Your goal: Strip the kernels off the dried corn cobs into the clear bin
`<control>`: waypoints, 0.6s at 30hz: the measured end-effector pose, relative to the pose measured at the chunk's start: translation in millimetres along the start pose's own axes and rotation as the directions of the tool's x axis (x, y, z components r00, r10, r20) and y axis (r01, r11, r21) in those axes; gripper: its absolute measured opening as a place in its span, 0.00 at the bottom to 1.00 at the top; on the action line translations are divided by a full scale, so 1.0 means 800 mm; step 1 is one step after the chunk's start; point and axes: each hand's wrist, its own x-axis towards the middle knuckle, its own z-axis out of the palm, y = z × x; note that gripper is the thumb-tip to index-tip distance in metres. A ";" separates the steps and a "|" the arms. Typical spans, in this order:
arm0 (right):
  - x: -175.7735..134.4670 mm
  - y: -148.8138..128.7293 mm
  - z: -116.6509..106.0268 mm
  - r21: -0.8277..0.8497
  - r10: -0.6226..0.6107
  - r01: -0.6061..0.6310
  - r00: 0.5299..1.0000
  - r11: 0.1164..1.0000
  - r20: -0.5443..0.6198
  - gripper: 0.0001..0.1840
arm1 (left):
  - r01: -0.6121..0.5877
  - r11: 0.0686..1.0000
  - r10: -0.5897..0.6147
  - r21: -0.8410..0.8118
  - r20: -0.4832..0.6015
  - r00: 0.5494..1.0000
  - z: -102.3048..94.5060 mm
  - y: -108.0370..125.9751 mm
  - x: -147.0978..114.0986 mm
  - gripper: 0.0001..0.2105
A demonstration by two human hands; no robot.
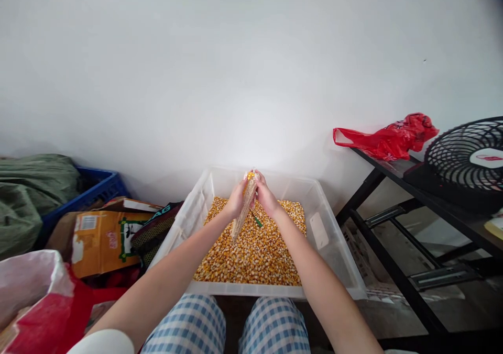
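Between my two hands is a corn cob, mostly bare, with a few yellow kernels left at its far end. My left hand is closed on the cob from the left side. From the right, my right hand grips it too, thumbs close together near the top. The cob slants, its bare end pointing down toward me. Below lies a thick layer of loose corn kernels in a clear plastic bin. A small green piece rests on the kernels just under my hands.
On the right stands a black folding table with a red plastic bag and a black fan. To the left are a cardboard box, a blue crate, a dark mesh bag and a red-and-white bag. A white wall rises behind.
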 end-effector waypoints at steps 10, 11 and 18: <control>-0.006 0.002 0.010 -0.099 -0.025 0.010 0.989 0.995 -0.147 0.24 | -0.042 0.985 0.050 0.168 -0.047 0.998 0.009 -0.002 -0.008 0.25; -0.006 0.002 0.009 -0.096 -0.028 0.015 0.991 0.995 -0.128 0.24 | -0.037 0.985 0.047 0.167 -0.052 0.998 0.008 -0.003 -0.007 0.25; -0.002 -0.003 0.006 0.006 -0.001 0.002 0.985 1.000 -0.172 0.23 | -0.129 0.971 0.137 0.200 -0.031 0.990 0.014 0.000 -0.010 0.23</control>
